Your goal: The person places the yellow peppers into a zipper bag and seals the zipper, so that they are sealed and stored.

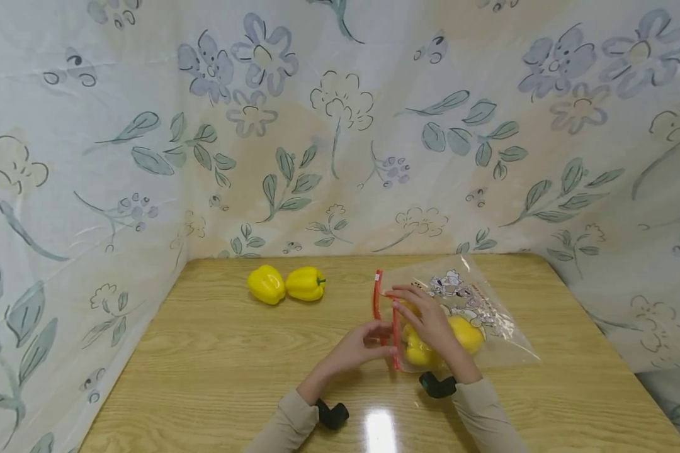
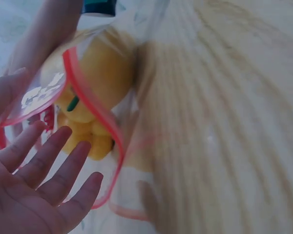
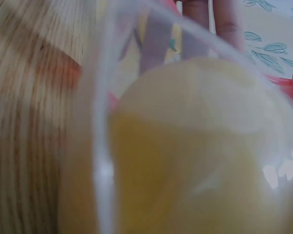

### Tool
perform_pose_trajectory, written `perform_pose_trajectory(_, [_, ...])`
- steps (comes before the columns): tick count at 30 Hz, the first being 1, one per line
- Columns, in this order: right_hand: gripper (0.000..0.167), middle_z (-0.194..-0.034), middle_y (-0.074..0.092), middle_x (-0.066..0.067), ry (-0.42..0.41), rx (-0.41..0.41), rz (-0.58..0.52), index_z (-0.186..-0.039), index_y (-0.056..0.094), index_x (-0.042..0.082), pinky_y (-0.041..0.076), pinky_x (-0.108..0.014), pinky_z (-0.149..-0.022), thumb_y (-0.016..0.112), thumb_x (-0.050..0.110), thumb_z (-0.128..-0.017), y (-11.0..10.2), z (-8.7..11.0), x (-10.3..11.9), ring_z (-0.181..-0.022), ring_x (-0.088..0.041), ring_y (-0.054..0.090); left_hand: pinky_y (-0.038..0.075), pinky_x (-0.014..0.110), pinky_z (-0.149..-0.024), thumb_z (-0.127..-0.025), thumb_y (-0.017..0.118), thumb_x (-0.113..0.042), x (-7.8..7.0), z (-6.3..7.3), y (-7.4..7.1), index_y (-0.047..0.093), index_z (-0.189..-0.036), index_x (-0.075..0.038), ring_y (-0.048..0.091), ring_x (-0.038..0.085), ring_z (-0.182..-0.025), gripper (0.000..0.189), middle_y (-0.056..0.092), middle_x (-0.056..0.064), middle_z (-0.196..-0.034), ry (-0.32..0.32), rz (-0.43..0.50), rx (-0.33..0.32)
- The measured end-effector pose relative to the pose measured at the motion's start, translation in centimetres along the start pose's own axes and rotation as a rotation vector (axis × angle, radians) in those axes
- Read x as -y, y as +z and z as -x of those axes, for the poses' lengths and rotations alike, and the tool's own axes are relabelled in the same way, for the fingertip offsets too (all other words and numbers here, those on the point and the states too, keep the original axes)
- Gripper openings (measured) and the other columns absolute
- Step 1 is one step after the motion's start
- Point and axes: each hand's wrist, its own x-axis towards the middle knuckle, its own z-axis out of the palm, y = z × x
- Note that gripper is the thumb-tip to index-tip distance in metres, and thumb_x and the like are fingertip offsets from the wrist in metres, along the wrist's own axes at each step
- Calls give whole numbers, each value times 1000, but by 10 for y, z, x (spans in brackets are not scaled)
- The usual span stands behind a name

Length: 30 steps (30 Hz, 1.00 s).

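A clear zip bag with a red-edged mouth lies on its side, mouth towards the left. Yellow bell peppers sit inside it, and a green stem shows through the mouth in the left wrist view. My right hand reaches over the bag and holds the upper red edge with its fingers. At the mouth, my left hand has its fingers extended and spread, with nothing in its palm; the red rim is right by its fingertips. In the right wrist view a pepper under the plastic fills most of the picture.
Two more yellow bell peppers, one beside the other, lie at the back left of the wooden table. A floral cloth hangs behind and along the sides. Dark wrist cameras are on both wrists.
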Motion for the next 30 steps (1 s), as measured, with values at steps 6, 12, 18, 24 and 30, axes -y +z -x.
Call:
perform_pose_trajectory(6, [28,-124,57,-1,-23,11,27,-119,62,21,46,-51,-91,57,25,-92,1,0,-1,-115,-25,53,46,36,-95,-88,64,-26,-6,-3,-4,47,-133,-12,52,30,-117,50,56,6,-127,4,61,-29])
perform_pose_trajectory(12, [28,-122,58,-4,-59,6,30,-119,63,19,46,-51,-90,59,23,-91,2,1,-1,-114,-26,53,46,29,-94,-89,63,-27,-11,-8,-7,42,-137,-15,52,30,-118,54,54,7,-129,10,109,-51])
perform_pose_trajectory(18, [30,-123,58,-4,-50,22,54,-120,62,19,45,-49,-92,59,25,-91,3,2,-1,-114,-26,53,46,30,-95,-89,62,-29,-17,-11,-8,41,-137,-14,53,23,-116,55,54,6,-127,6,135,-55])
perform_pose_trajectory(24, [34,-128,55,-4,-52,61,87,-123,60,19,43,-51,-93,60,28,-91,2,2,-1,-117,-27,50,47,30,-93,-90,62,-26,-19,-12,-10,44,-134,-12,53,23,-116,50,53,5,-128,1,183,-48])
perform_pose_trajectory(30, [53,-135,49,-10,-119,123,137,-131,54,20,37,-57,-97,70,32,-82,0,1,-2,-123,-33,44,49,29,-89,-91,60,-18,-32,-7,-12,44,-133,-4,53,25,-116,47,52,17,-130,-10,224,-26])
